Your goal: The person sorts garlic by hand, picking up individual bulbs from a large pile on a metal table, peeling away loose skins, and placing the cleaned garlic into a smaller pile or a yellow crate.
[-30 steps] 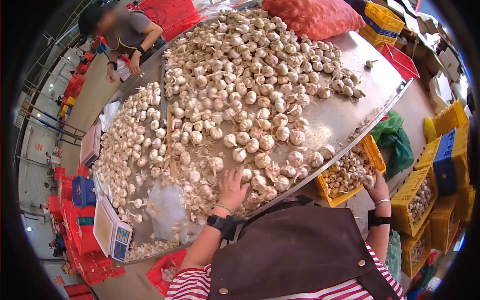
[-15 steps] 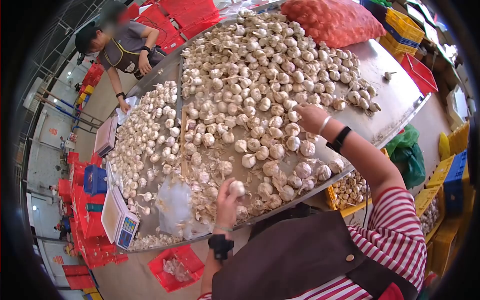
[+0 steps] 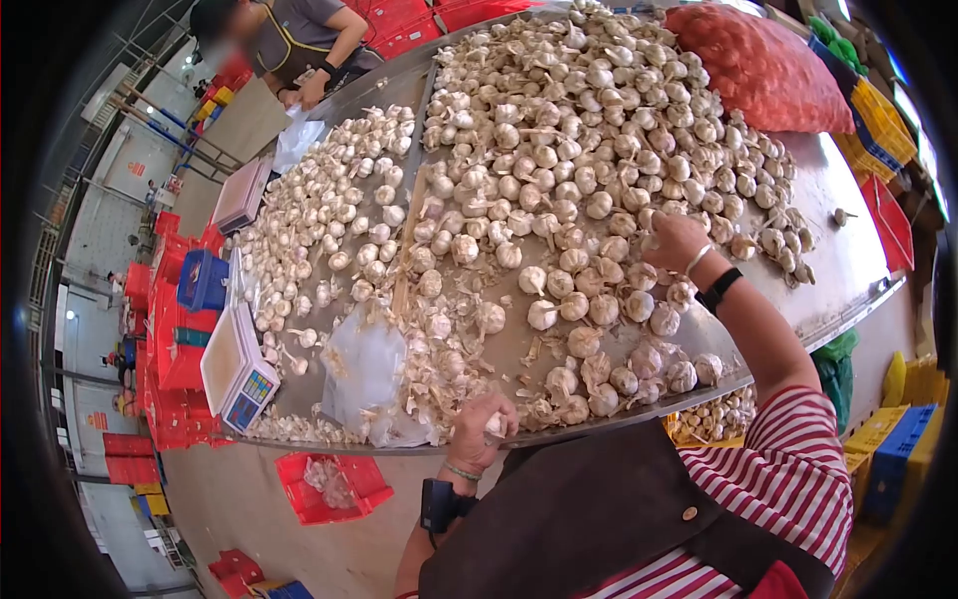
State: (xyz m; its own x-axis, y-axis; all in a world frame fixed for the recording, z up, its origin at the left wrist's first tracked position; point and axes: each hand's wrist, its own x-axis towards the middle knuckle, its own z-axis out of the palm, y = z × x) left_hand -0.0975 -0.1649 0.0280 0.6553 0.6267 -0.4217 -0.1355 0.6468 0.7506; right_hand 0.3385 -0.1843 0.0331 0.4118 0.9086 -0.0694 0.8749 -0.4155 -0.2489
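My left hand (image 3: 481,431) is closed around a white garlic bulb (image 3: 496,424) at the near edge of the metal table, above loose skins. Farther forward and to the right, my right hand (image 3: 679,245) reaches into the big pile of garlic bulbs (image 3: 559,150). Its fingers curl round a bulb, partly hidden by the hand. Several bulbs (image 3: 604,309) lie between my two hands. A wooden strip (image 3: 407,255) separates the big pile from a second heap of cleaner-looking bulbs (image 3: 334,190) on the left.
A red mesh sack (image 3: 763,70) lies at the back right. Two scales (image 3: 239,369) stand along the left edge, near a plastic bag (image 3: 364,364). Below the table sit a red crate (image 3: 334,487) and a yellow crate of garlic (image 3: 714,419). A co-worker (image 3: 309,45) stands at far left, handling a bag.
My view has shifted, so the table sits higher and farther right. My left hand has drawn back to the table edge with the bulb. The co-worker's hands have come together over the bag.
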